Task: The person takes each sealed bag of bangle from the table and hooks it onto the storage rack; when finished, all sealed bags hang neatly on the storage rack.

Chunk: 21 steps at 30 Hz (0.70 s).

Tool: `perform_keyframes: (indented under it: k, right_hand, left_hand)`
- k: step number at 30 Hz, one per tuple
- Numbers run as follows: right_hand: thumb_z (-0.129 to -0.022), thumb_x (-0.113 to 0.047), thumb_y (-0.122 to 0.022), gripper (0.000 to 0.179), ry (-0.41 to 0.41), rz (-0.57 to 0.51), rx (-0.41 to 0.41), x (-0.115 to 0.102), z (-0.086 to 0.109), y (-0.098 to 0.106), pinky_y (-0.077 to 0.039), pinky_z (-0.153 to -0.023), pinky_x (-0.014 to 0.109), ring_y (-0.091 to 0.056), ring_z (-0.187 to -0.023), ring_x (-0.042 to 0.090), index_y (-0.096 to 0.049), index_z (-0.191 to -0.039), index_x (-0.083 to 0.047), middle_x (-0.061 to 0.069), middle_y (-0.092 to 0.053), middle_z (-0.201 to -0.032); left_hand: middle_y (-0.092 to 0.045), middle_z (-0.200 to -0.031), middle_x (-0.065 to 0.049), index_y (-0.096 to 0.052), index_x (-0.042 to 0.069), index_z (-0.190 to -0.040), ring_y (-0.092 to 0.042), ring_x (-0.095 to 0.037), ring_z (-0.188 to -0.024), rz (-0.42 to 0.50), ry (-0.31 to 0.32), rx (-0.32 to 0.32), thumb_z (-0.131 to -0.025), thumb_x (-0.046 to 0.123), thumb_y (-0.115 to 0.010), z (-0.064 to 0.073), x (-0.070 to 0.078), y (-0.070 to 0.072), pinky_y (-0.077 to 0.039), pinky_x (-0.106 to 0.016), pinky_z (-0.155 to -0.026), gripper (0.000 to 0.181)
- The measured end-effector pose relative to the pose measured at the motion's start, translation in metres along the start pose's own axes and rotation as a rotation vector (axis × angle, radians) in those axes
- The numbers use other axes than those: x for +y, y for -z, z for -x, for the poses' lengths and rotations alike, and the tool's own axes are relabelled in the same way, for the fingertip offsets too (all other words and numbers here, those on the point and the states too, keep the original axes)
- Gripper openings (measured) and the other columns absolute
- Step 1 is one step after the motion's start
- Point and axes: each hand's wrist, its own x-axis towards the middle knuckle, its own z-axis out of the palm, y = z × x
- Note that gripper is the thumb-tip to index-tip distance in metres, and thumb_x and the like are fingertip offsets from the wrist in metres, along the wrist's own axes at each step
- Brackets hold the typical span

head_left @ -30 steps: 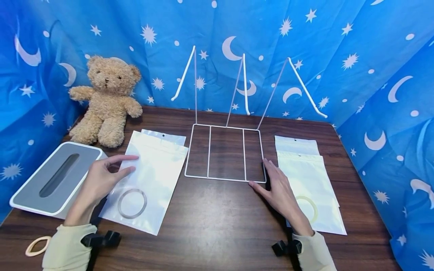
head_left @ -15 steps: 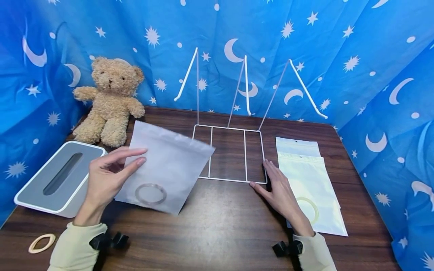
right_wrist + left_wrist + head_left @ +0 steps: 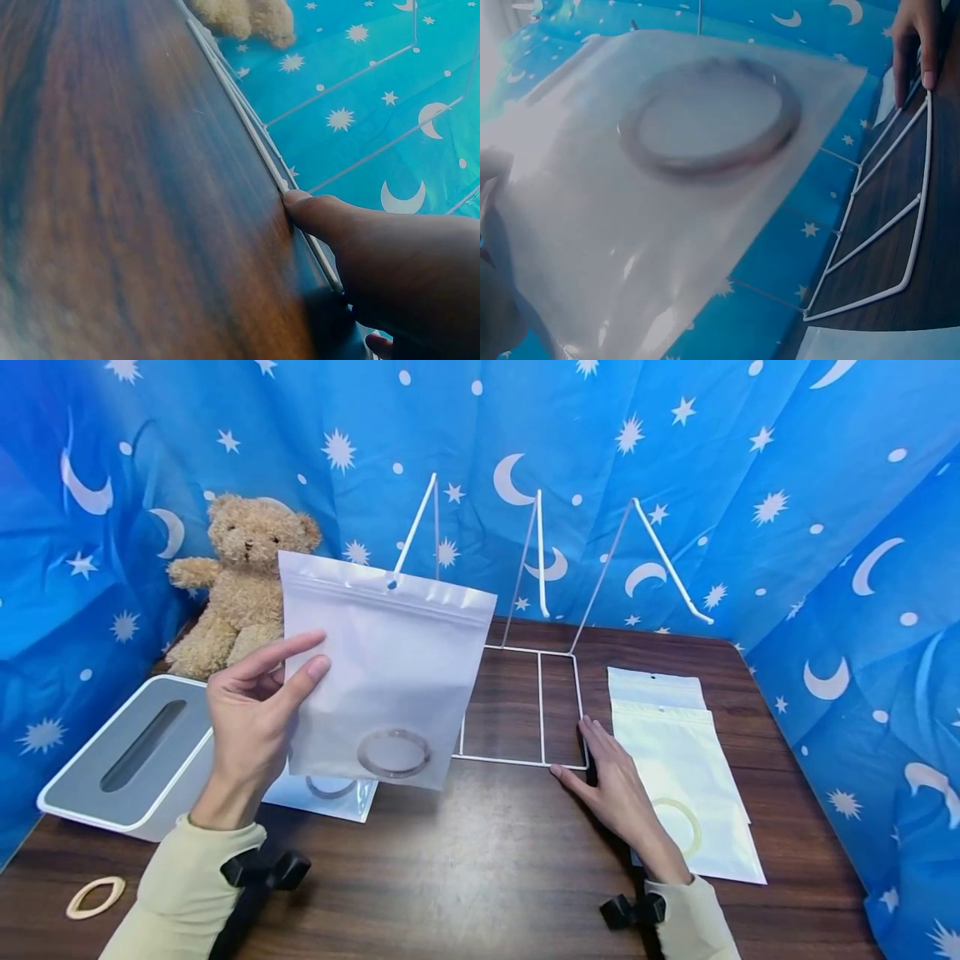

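My left hand (image 3: 258, 710) pinches a white zip-lock bag (image 3: 382, 668) by its left edge, between thumb and fingers. A ring-shaped bangle (image 3: 393, 753) shows through the bag's lower part. The bag hangs upright above the table, its punched hole right at the tip of the left hook (image 3: 415, 522) in the head view. My right hand (image 3: 618, 785) rests on the front right corner of the white wire rack (image 3: 542, 710), thumb on the front bar and straight fingers along the side bar. The raised bag hides the rack's left part.
Another bag (image 3: 322, 797) with a bangle lies below the raised one. At right lie two overlapping bags (image 3: 675, 752), one with a yellowish bangle. A tissue box (image 3: 120, 760), a teddy bear (image 3: 243, 585) and a small wooden ring (image 3: 95, 897) are at left. A blue curtain (image 3: 585, 427) hangs behind.
My left hand has lifted the top bag from the left pile and tilted it upright, moving it up and to the right towards the left hook. My right hand has stayed on the rack.
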Motion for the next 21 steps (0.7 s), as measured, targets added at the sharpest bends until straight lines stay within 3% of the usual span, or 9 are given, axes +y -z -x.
perform_keyframes:
  k: [12,17,19,21]
  right_hand:
    - [-0.088,-0.055,-0.066,0.088,-0.002,-0.001,0.014,0.005,0.002,0.005,-0.025,-0.111,0.057,-0.030,-0.141,0.038,-0.036,-0.150,0.000,0.022,-0.034,-0.153]
    - [-0.088,-0.053,-0.067,0.087,0.005,-0.008,0.024,0.005,0.002,0.004,-0.025,-0.111,0.056,-0.030,-0.141,0.038,-0.037,-0.149,0.001,0.022,-0.035,-0.152]
    - [-0.088,-0.053,-0.067,0.087,0.004,-0.011,0.021,0.004,0.003,0.002,-0.025,-0.111,0.055,-0.030,-0.141,0.037,-0.037,-0.149,0.001,0.021,-0.035,-0.153]
    - [-0.088,-0.053,-0.067,0.086,0.005,-0.012,0.021,0.002,0.003,0.000,-0.025,-0.112,0.055,-0.030,-0.141,0.036,-0.037,-0.149,0.001,0.020,-0.035,-0.153]
  left_hand:
    - [-0.038,-0.047,-0.004,-0.067,-0.017,-0.107,-0.022,-0.008,-0.043,-0.004,0.058,0.031,-0.079,-0.012,-0.075,-0.010,-0.019,-0.003,-0.012,-0.022,-0.036,0.030]
    - [-0.051,-0.050,-0.008,-0.067,-0.014,-0.110,-0.037,-0.008,-0.042,0.018,0.087,0.017,-0.080,-0.008,-0.076,-0.026,-0.035,-0.008,-0.031,-0.018,-0.036,0.032]
    - [-0.051,-0.050,-0.006,-0.068,-0.012,-0.111,-0.037,-0.008,-0.042,0.021,0.091,0.022,-0.080,-0.005,-0.077,-0.034,-0.044,-0.009,-0.032,-0.017,-0.037,0.033]
    - [-0.061,-0.059,-0.007,-0.069,-0.010,-0.111,-0.035,-0.007,-0.040,0.023,0.095,0.030,-0.080,-0.003,-0.079,-0.044,-0.053,-0.010,-0.032,-0.016,-0.039,0.033]
